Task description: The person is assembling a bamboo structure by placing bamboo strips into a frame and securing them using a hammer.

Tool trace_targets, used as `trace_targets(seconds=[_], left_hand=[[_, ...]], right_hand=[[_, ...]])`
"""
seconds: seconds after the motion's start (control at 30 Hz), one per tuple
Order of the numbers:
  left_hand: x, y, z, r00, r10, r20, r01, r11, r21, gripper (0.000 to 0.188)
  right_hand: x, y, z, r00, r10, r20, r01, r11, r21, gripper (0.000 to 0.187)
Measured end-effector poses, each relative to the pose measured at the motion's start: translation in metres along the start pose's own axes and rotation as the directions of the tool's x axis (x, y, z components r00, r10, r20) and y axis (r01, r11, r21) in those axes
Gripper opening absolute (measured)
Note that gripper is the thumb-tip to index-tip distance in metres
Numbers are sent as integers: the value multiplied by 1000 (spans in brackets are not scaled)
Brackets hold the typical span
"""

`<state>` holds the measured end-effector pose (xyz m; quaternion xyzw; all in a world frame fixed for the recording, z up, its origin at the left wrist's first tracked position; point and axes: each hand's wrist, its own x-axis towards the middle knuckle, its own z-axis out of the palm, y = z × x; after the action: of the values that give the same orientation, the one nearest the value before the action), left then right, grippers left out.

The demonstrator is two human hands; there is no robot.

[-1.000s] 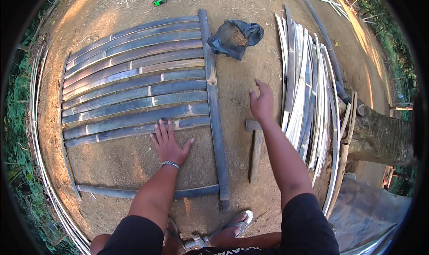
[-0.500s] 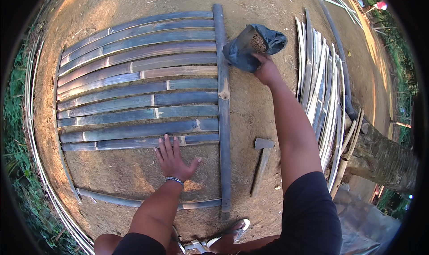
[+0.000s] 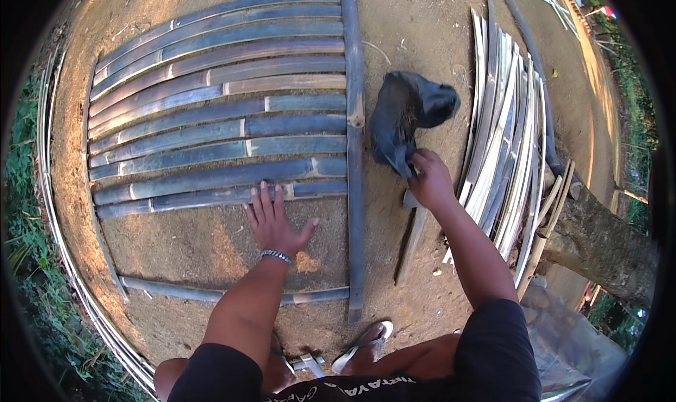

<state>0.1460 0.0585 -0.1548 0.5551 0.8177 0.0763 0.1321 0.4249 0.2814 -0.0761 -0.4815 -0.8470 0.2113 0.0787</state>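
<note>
Dark split-bamboo slats lie flat in a ladder-like frame, running roughly from nine to three o'clock, with a wide gap toward six. At the frame's three o'clock sits a crumpled dark bag, mouth gaping.

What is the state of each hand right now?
Left hand: open, touching a bamboo slat.
Right hand: closed, holding the edge of a dark plastic bag.

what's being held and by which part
The right hand holds the dark bag by its near end; the left hand only touches a bamboo slat.
</note>
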Motion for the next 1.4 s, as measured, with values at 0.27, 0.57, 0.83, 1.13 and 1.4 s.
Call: trace_targets(seconds=[0.27,0.57,0.83,1.13,1.4], left_hand=[[3,13,-8,1000,-14,6,14,998,58,109],[1,9,-4,999,35,-3,-34,992,119,106],[-82,-55,-75,978,157,134,-106,940,-325,48],[-195,38,-97,726,608,321,-494,786,-371,41],[-200,124,-35,772,278,572,473,350,-808,61]], right_hand=[[-113,-12,-5,992,99,-83,-82,977,195,41],[-273,61,-10,906,422,-26,-418,904,87,35],[-349,114,-4,648,739,-182,-684,670,287,30],[-397,134,25,349,881,-321,-847,443,295,41],[-314,-32,-22,887,364,-286,-218,873,436,53]])
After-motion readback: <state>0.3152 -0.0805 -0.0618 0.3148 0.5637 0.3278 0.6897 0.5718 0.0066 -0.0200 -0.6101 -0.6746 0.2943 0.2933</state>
